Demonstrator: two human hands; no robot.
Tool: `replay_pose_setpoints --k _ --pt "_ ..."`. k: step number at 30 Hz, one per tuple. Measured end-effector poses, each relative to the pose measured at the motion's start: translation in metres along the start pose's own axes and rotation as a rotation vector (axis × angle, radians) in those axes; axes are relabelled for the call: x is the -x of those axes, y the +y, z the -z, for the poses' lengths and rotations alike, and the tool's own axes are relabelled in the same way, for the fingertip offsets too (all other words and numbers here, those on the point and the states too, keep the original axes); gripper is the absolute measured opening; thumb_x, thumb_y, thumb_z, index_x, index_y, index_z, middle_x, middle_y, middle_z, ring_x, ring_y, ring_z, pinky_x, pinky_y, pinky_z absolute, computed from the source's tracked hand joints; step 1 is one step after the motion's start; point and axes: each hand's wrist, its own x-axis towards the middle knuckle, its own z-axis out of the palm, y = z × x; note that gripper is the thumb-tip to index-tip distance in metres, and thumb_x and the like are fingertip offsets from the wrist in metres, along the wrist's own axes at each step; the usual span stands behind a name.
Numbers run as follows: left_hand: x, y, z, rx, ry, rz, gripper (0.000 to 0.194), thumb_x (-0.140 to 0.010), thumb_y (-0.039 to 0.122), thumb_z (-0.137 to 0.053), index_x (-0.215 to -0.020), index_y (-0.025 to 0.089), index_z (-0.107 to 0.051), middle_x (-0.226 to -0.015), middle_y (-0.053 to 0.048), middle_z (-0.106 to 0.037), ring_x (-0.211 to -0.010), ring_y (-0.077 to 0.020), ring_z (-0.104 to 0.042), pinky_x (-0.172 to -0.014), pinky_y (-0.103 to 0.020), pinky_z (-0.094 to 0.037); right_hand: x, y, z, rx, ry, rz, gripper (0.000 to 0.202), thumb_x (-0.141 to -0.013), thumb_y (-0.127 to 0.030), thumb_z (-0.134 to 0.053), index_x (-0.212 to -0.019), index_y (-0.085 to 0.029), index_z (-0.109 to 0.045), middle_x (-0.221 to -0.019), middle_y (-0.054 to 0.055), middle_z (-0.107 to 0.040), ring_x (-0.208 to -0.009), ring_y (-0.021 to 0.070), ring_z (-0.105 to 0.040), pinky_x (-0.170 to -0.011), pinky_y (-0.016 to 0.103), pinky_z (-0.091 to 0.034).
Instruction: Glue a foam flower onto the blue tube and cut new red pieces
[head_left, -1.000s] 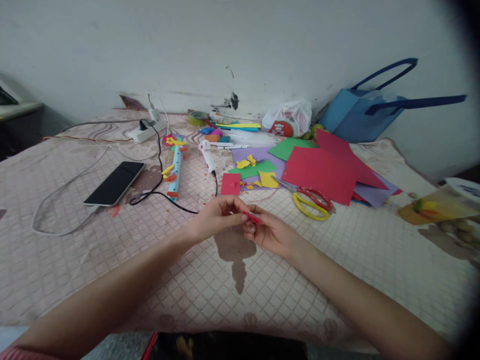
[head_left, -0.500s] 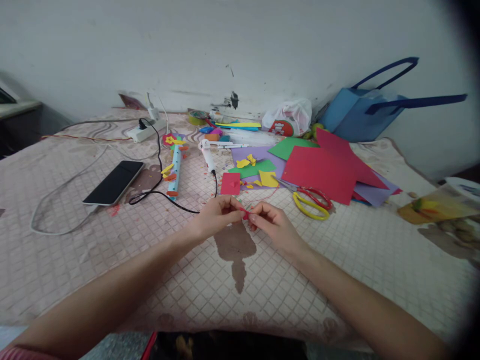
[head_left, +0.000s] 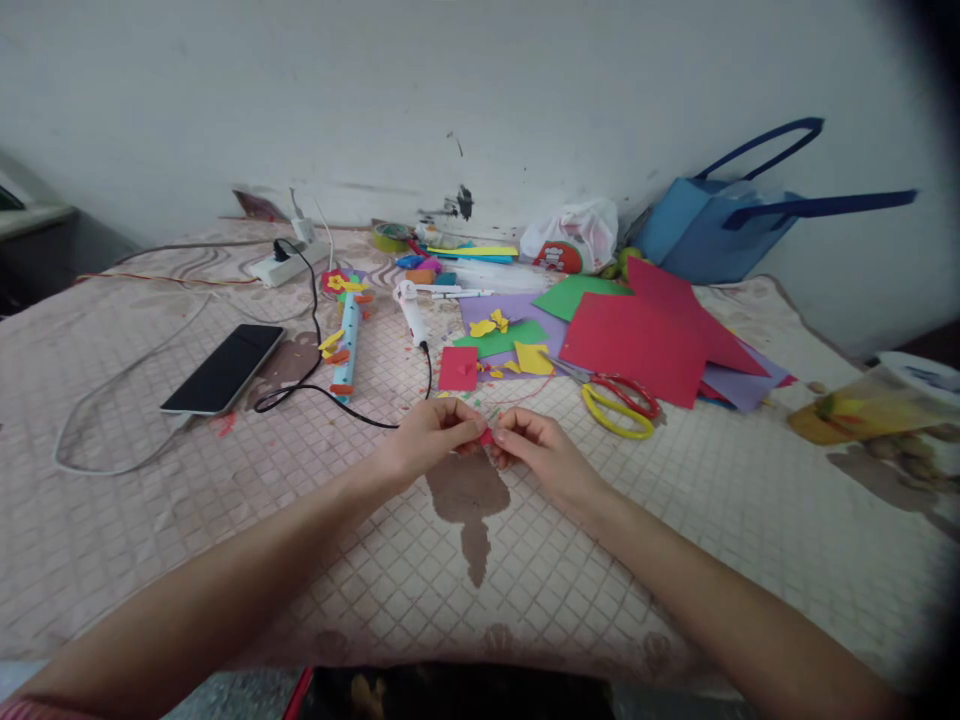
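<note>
Between my fingertips is a small red paper piece (head_left: 487, 437), mostly covered by the fingers. My left hand (head_left: 435, 432) pinches it from the left side, and my right hand (head_left: 541, 444) pinches it from the right. Just beyond them lies a red paper square (head_left: 457, 369) with a small red scrap on it. A yellow paper piece (head_left: 533, 358) rests nearby, with tiny yellow scraps beside it. Scissors (head_left: 616, 406) with red and yellow handles lie to the right of my right hand. A white glue gun (head_left: 411, 312) with a black cord sits farther back.
A decorated light-blue paper tube (head_left: 347, 345) and a phone (head_left: 225, 368) on a cable are at left, near a power strip (head_left: 289, 264). Red paper sheets (head_left: 637, 345) cover the back right. A blue bag (head_left: 697, 230) and a plastic cup (head_left: 870, 400) stand farther right.
The whole view has shifted slightly. Both hands still pinch the small red paper piece, with only slight finger movement.
</note>
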Motion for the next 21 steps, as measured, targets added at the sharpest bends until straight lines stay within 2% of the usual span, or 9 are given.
replay_pose_setpoints --k 6,11,16,18,21 --pt "0.000 -0.003 0.000 -0.072 0.013 -0.030 0.020 -0.072 0.031 -0.064 -0.068 0.013 -0.056 -0.057 0.001 -0.057 -0.053 -0.0080 -0.050 -0.051 -0.020 -0.036 0.000 0.002 0.002 0.074 -0.024 0.037 0.018 -0.082 -0.034 -0.057 -0.073 -0.019 -0.055 -0.067 -0.002 -0.055 -0.060 0.0101 -0.051 -0.059 0.025 -0.041" --pt "-0.002 -0.007 0.001 -0.128 0.028 -0.104 0.020 -0.075 0.032 -0.061 -0.072 0.013 -0.056 -0.060 0.001 -0.056 -0.055 -0.0088 -0.051 -0.053 -0.021 -0.039 -0.002 0.002 0.005 0.165 -0.034 0.074 0.018 -0.081 -0.034 -0.058 -0.072 -0.019 -0.052 -0.065 -0.003 -0.052 -0.058 0.0103 -0.050 -0.056 0.024 -0.041" --pt "-0.001 -0.009 0.000 -0.419 0.158 -0.344 0.012 -0.078 0.027 -0.058 -0.077 0.015 -0.058 -0.073 -0.002 -0.062 -0.068 -0.0122 -0.057 -0.064 -0.024 -0.045 -0.008 0.001 0.016 0.424 -0.033 0.195 0.013 -0.081 -0.032 -0.057 -0.078 -0.020 -0.055 -0.072 -0.001 -0.056 -0.065 0.0120 -0.052 -0.059 0.025 -0.042" --pt "0.000 -0.011 -0.001 -0.559 0.184 -0.439 0.010 -0.080 0.024 -0.054 -0.080 0.016 -0.059 -0.076 -0.003 -0.063 -0.071 -0.0128 -0.057 -0.068 -0.026 -0.045 -0.010 -0.001 0.023 0.502 0.023 0.234 0.012 -0.080 -0.033 -0.058 -0.082 -0.020 -0.057 -0.077 0.000 -0.059 -0.069 0.0128 -0.054 -0.061 0.026 -0.043" --pt "0.000 -0.016 0.000 -0.716 0.115 -0.380 0.010 -0.080 0.025 -0.053 -0.078 0.017 -0.059 -0.070 -0.001 -0.062 -0.062 -0.0120 -0.055 -0.059 -0.024 -0.042 -0.006 -0.005 0.042 0.533 0.195 0.291 0.013 -0.083 -0.033 -0.054 -0.088 -0.021 -0.057 -0.080 0.001 -0.059 -0.070 0.0132 -0.056 -0.062 0.026 -0.045"
